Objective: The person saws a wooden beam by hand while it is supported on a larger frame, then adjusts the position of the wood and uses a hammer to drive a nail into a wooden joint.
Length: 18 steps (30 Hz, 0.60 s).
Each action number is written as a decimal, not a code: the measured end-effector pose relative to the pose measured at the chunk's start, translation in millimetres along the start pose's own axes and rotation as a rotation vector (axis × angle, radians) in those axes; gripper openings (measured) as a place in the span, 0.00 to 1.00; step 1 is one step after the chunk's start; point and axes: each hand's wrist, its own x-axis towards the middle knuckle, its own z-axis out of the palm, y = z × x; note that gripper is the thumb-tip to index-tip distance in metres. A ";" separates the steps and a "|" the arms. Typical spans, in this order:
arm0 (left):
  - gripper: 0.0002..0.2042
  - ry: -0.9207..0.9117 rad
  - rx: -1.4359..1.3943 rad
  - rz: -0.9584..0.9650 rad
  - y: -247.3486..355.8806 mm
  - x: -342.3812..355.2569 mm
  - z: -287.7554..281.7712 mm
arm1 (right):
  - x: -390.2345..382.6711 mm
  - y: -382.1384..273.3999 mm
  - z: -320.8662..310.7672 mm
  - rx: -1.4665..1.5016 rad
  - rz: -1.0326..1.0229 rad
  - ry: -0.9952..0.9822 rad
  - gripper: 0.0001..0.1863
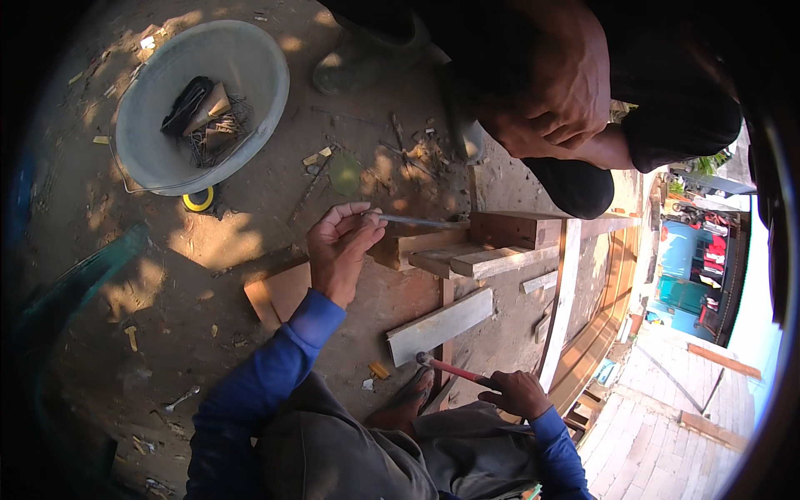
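My left hand (342, 246) pinches one end of a thin grey metal rod (421, 221). The rod's other end reaches the near end of a stack of short timber pieces, beside a thick reddish-brown wood block (510, 229). Below that block lie pale wood offcuts (504, 260). Lower down, my right hand (521, 393) is closed around the handle of a hammer (458, 369) with a red shaft. The hammer's head is near the end of a loose grey-white board (442, 325).
A co-worker's folded hands (558, 108) rest above the timber. At the upper left stands a grey bucket (271, 100) holding nails and wood scraps, with a yellow tape measure (198, 200) beside it. A wood block (279, 292) lies left of my wrist; a long pale batten (560, 304) crosses at right.
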 end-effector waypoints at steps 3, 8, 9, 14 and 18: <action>0.10 -0.015 -0.011 -0.052 -0.3 1.0 7.9 | 8.3 8.2 8.8 0.054 -0.022 0.034 0.23; 0.09 -0.044 -0.045 -0.098 -9.5 2.0 11.8 | 16.8 3.8 1.5 0.062 0.018 0.027 0.22; 0.09 -0.043 -0.048 -0.105 -11.5 1.8 12.1 | 17.2 5.2 3.2 0.061 0.023 0.021 0.22; 0.10 -0.072 -0.062 -0.130 -20.4 0.6 14.6 | 17.5 -0.2 -1.8 0.068 0.008 0.036 0.21; 0.10 -0.058 -0.068 -0.150 -26.6 -0.4 17.1 | 19.9 -1.7 -3.4 0.078 -0.013 0.041 0.21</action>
